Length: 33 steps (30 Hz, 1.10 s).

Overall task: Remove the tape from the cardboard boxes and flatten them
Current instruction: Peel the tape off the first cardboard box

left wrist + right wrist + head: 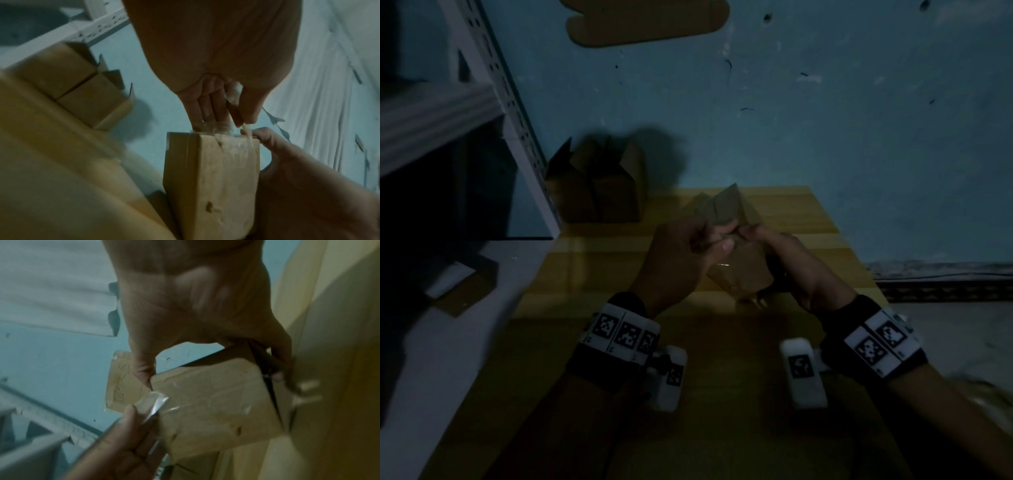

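Dimly, left hand [222,68] pinching tape [152,404], right hand [197,308] gripping unlabelled box [209,178]

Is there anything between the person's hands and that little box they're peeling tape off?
Nothing visible. The left hand pinches the clear tape at the edge of the small cardboard box, and the right hand grips the box itself. Both already touch it, above the wooden table.
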{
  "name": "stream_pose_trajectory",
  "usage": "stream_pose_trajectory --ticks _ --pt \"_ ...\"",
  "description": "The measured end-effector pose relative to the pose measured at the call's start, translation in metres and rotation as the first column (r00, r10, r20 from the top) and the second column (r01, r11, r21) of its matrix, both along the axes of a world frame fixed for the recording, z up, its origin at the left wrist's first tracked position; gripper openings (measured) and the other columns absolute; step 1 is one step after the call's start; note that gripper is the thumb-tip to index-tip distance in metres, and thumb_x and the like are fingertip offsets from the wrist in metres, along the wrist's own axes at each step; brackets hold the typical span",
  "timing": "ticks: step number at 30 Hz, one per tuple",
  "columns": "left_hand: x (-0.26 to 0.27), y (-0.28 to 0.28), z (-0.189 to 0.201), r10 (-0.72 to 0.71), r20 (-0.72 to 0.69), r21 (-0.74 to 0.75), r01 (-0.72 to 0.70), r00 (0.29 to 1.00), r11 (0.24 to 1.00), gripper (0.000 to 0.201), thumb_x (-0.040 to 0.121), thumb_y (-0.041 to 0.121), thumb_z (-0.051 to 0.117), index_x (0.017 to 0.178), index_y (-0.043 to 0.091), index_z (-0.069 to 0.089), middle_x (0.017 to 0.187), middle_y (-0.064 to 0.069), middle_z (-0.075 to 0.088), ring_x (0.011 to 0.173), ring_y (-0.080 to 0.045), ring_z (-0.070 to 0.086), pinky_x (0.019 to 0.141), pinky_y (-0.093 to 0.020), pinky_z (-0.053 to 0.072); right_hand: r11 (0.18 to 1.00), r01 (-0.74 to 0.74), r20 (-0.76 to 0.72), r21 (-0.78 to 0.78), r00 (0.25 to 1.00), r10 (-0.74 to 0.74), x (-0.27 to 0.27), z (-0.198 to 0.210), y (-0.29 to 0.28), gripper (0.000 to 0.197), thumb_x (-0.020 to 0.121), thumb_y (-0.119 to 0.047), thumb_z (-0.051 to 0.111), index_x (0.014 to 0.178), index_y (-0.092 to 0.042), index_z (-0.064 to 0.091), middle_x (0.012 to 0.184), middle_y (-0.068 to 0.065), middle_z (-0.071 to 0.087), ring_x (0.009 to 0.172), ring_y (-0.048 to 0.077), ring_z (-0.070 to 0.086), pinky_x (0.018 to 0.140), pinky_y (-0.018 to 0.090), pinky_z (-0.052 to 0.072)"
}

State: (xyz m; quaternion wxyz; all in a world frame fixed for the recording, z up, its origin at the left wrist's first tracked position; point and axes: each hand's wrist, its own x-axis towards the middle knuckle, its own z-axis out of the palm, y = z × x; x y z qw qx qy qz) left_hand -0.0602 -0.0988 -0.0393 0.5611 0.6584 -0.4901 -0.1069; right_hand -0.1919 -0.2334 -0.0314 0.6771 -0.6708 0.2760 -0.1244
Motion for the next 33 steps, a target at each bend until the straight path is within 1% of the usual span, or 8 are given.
stream_pose_trajectory --ticks 7,12,16,18,23,26,30,33 --pt "0.004 0.001 0.004 -0.132 -0.169 -0.062 0.124 0.977 0.99 0.029 0.088 0.016 0.064 0.076 -0.007 0.053 0.119 -0.012 0.07 0.108 -0.024 0.069 0.085 -0.057 0.057 0.998 0.062 0.014 0.018 0.998 -0.062 0.001 -0.007 -0.01 0.041 0.089 -0.049 0.066 0.115 -0.017 0.073 0.1 0.004 0.079 0.08 0.019 0.077 0.059 0.032 0.057" --pt "0.008 0.002 0.006 -0.059 -0.337 -0.079 0.034 0.94 0.996 0.02 0.096 0.006 0.055 0.077 0.008 0.053 0.105 -0.02 0.074 0.1 -0.031 0.071 0.085 -0.047 0.052 0.996 0.058 0.027 0.073 0.998 -0.06 -0.003 -0.007 -0.013 0.028 0.097 -0.042 0.058 0.1 -0.017 0.071 0.07 -0.005 0.076 0.06 0.012 0.073 0.046 0.022 0.051" --pt "0.009 0.005 0.007 -0.041 -0.334 -0.068 0.019 0.942 0.998 0.016 0.088 0.024 0.068 0.074 0.015 0.064 0.103 -0.033 0.068 0.101 -0.048 0.066 0.082 -0.049 0.051 0.998 0.046 0.009 0.035 0.999 -0.046 -0.004 -0.009 -0.013 0.037 0.095 -0.048 0.058 0.109 -0.016 0.072 0.082 0.0 0.079 0.07 0.019 0.075 0.055 0.028 0.053" --pt "0.009 0.01 0.01 -0.067 -0.355 -0.059 0.049 0.933 0.997 0.02 0.093 0.016 0.064 0.076 0.023 0.072 0.107 -0.023 0.072 0.106 -0.037 0.068 0.094 -0.051 0.053 0.998 0.047 0.005 0.039 0.999 -0.048 -0.005 -0.009 -0.013 0.035 0.095 -0.049 0.058 0.108 -0.019 0.071 0.081 -0.001 0.079 0.07 0.018 0.076 0.058 0.03 0.055" --pt "0.012 0.015 0.009 -0.118 -0.344 -0.06 0.104 0.932 0.993 0.024 0.088 0.027 0.069 0.095 0.004 0.066 0.11 -0.016 0.073 0.11 -0.03 0.068 0.1 -0.052 0.05 0.998 0.053 -0.017 0.04 0.998 -0.052 -0.006 -0.006 -0.011 0.038 0.091 -0.056 0.061 0.108 -0.024 0.071 0.091 -0.001 0.079 0.083 0.02 0.076 0.068 0.033 0.055" --pt "0.008 0.015 0.016 -0.192 -0.312 -0.042 0.188 0.93 0.981 0.019 0.083 0.038 0.072 0.098 0.027 0.075 0.107 -0.012 0.07 0.109 -0.03 0.064 0.09 -0.038 0.049 0.997 0.065 -0.021 0.047 0.998 -0.064 -0.006 -0.003 -0.008 0.035 0.092 -0.054 0.06 0.105 -0.023 0.07 0.089 -0.001 0.078 0.083 0.02 0.074 0.067 0.032 0.055" --pt "0.001 0.012 0.012 -0.022 -0.196 0.083 0.039 0.98 0.996 0.07 0.061 0.038 0.091 0.117 0.021 0.052 0.121 0.007 0.064 0.108 -0.003 0.064 0.085 -0.023 0.054 0.995 0.088 -0.03 0.047 0.996 -0.087 -0.004 0.002 -0.003 0.043 0.091 -0.057 0.059 0.114 -0.021 0.067 0.106 0.005 0.073 0.096 0.027 0.071 0.075 0.038 0.056" --pt "-0.006 0.008 0.007 0.062 -0.023 0.152 -0.058 0.998 0.987 0.101 0.051 0.04 0.094 0.133 0.024 0.036 0.129 0.013 0.054 0.114 -0.002 0.057 0.093 -0.029 0.053 0.996 0.078 -0.034 0.036 0.997 -0.076 -0.003 0.002 0.0 0.051 0.089 -0.061 0.06 0.122 -0.022 0.065 0.117 0.007 0.071 0.103 0.03 0.07 0.083 0.043 0.056"
